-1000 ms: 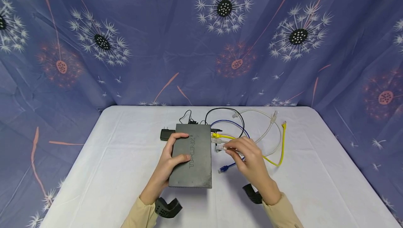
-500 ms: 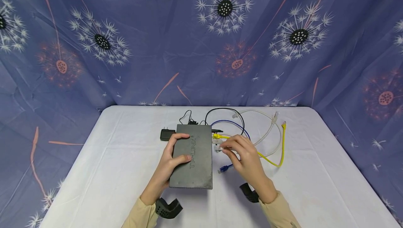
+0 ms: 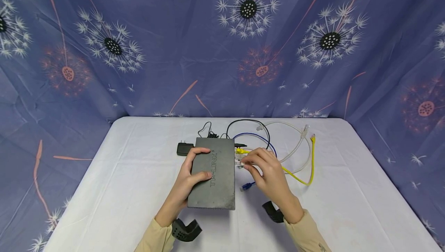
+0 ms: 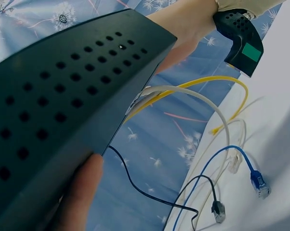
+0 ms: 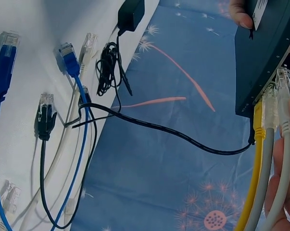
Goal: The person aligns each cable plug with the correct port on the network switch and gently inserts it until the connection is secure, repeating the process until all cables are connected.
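A dark grey TP-LINK network switch (image 3: 213, 182) is held off the table by my left hand (image 3: 185, 178), thumb and a finger across its broad face. My right hand (image 3: 269, 174) pinches a whitish Ethernet cable (image 5: 286, 125) just behind its clear plug (image 5: 283, 84), right at the port row. How deep that plug sits cannot be told. Beside it, a grey Ethernet cable (image 5: 269, 139) and a yellow Ethernet cable (image 5: 258, 139) have their plugs in the switch. A thin black cord (image 5: 183, 137) also runs to the switch's port side.
A black power adapter (image 3: 184, 148) lies to the left behind the switch. Blue cable ends (image 3: 247, 186), a black cable plug (image 5: 45, 115) and white cable loops (image 3: 295, 143) spread over the white table (image 3: 104, 190). A patterned blue curtain (image 3: 174, 51) hangs behind.
My right hand has moved slightly left, bringing the whitish cable's plug up to the switch's port side. The switch has shifted very slightly right in my left hand.
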`<state>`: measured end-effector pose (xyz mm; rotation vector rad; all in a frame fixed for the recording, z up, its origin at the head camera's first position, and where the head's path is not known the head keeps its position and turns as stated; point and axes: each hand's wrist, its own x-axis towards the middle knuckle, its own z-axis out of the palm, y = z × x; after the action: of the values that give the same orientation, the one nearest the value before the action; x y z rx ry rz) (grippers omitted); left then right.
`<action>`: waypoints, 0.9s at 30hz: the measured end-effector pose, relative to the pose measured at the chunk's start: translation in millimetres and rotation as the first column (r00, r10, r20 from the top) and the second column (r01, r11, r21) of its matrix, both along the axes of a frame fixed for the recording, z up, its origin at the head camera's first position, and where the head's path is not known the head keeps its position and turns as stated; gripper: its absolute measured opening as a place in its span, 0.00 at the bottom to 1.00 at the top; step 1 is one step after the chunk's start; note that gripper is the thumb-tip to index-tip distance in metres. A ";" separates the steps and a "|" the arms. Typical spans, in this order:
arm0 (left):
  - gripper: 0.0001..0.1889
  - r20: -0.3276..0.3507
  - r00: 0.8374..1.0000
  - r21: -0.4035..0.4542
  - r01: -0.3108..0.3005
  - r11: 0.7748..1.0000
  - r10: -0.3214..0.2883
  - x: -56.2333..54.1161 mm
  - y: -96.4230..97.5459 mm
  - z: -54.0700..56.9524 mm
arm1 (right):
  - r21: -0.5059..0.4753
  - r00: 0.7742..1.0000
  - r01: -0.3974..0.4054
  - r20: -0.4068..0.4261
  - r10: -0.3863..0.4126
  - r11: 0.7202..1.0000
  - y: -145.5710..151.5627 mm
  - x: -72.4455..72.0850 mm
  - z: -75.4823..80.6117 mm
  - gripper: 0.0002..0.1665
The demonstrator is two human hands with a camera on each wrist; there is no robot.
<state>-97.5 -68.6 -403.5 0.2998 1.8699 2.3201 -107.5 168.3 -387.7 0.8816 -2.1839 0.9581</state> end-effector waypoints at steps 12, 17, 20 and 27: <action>0.31 0.003 1.000 -0.004 0.019 1.000 -0.018 0.2 0.6 0.1 | -0.040 0.999 -0.007 0.047 0.009 0.999 -1.4 0.3 3.0 0.10; 0.32 0.007 1.000 -0.008 0.024 1.000 -0.024 -0.2 1.9 1.0 | -0.082 0.999 -0.011 0.032 0.014 0.997 -2.4 -0.9 0.8 0.11; 0.31 0.011 1.000 -0.010 0.026 1.000 -0.026 -0.3 2.4 1.2 | -0.105 1.000 -0.005 0.026 0.008 0.994 -3.5 -1.1 -0.7 0.12; 0.31 0.014 1.000 -0.003 0.027 1.000 -0.027 0.1 2.4 0.9 | -0.129 1.000 0.004 0.012 -0.003 0.992 -5.6 -1.3 -2.8 0.13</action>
<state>-97.3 -66.2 -402.6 0.3059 1.8513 2.2963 -108.7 162.7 -390.5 0.8130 -2.1054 1.0921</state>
